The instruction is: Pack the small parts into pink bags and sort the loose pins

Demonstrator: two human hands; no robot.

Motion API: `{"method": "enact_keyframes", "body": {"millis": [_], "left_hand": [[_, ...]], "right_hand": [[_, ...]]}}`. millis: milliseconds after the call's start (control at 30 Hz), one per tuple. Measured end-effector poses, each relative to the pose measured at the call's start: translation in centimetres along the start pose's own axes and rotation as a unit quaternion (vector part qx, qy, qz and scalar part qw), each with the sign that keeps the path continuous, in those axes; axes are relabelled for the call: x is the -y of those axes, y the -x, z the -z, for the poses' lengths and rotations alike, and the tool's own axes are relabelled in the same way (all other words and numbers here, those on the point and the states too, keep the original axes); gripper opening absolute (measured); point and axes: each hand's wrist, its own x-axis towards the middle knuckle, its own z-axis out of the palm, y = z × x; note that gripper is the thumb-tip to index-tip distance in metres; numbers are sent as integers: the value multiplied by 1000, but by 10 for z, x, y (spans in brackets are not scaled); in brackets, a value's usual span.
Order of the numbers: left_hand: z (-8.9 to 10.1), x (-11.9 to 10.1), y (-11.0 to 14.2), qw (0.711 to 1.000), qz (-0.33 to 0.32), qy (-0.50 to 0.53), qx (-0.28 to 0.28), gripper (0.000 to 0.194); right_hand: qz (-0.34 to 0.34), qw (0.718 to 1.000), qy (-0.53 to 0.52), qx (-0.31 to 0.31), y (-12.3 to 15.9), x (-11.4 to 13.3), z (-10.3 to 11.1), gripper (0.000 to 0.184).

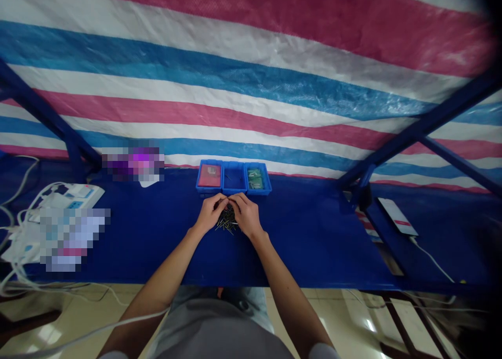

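Observation:
On the blue table, a small pile of thin dark screws or nails (226, 222) lies under and between my hands. My left hand (210, 212) curls over its left side, thumb and fingers drawn together. Across from it, my right hand (247, 213) bends over the right side with its fingers closed too. The fingertips of both hands meet at the far edge of the pile; whatever they pinch is too small to make out. Just beyond stand three joined blue bins: a left bin (199, 184) with red contents, a middle bin (234, 192) with a few dark pieces, and a right bin (268, 184) with silvery pieces on green.
White power strips (88, 194) and tangled cables lie at the left, beside a blurred-out item (76, 239). A white phone-like device (397, 216) with a cable rests at the right. Blue metal braces (408, 134) frame the table, with a striped sheet (251, 103) behind.

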Motion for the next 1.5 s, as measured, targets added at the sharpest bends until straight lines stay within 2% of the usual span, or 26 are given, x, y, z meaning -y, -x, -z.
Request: {"method": "enact_keyframes", "body": {"millis": [200, 367, 500, 767, 867, 1000, 1367, 1500], "left_hand": [[1, 0, 0, 1000, 2, 8, -20, 34], [1, 1, -1, 1000, -12, -3, -4, 35], [0, 3, -1, 999, -34, -7, 8, 31], [-1, 4, -1, 998, -55, -15, -1, 27], [-1, 3, -1, 999, -49, -16, 0, 28], [0, 2, -1, 1000, -26, -13, -9, 31], [1, 1, 0, 1000, 0, -5, 8, 41], [1, 1, 1, 1000, 0, 4, 5, 35]], "right_hand": [[19, 999, 23, 16, -8, 2, -1, 24], [26, 999, 29, 15, -4, 1, -1, 25], [28, 999, 37, 16, 1, -1, -2, 27], [5, 998, 66, -5, 6, -7, -9, 40], [2, 999, 36, -8, 9, -7, -6, 38], [10, 1000, -24, -17, 10, -5, -3, 22], [15, 998, -41, -50, 10, -6, -8, 23], [13, 998, -38, -53, 11, -4, -5, 22]]}}
